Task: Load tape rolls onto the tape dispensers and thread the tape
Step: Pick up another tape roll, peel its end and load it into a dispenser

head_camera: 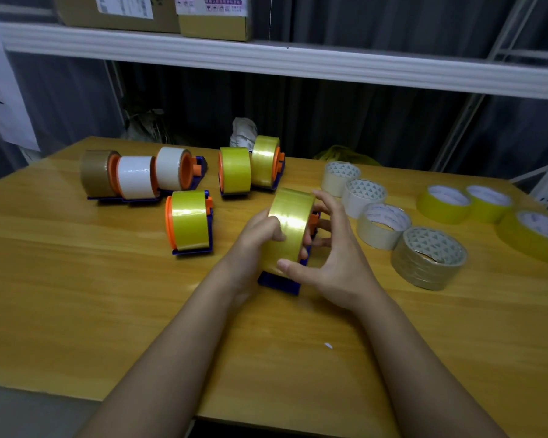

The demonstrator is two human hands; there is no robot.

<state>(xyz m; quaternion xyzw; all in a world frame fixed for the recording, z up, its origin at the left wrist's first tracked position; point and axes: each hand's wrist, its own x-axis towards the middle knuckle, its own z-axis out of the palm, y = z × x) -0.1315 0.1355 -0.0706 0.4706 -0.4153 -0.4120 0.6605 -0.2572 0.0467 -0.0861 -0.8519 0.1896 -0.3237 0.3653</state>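
A yellow tape roll [290, 222] sits on a blue dispenser [279, 284] with an orange hub, tilted, at the middle of the wooden table [76, 279]. My left hand [260, 235] grips the roll from its left side, fingers curled over the tape face. My right hand [326, 248] holds the right side of the roll and dispenser, thumb against the roll's near edge, fingers curled round the orange hub side. Several loaded dispensers stand behind: a yellow one [190, 221], two yellow ones [250, 167], and a row of brown and white ones [136, 175].
Loose rolls lie flat at the right: several pale and brown ones [383, 226] in a line and three yellow ones [469, 203] further right. A white shelf [266, 58] with cardboard boxes runs overhead. The table's near edge is close below my forearms.
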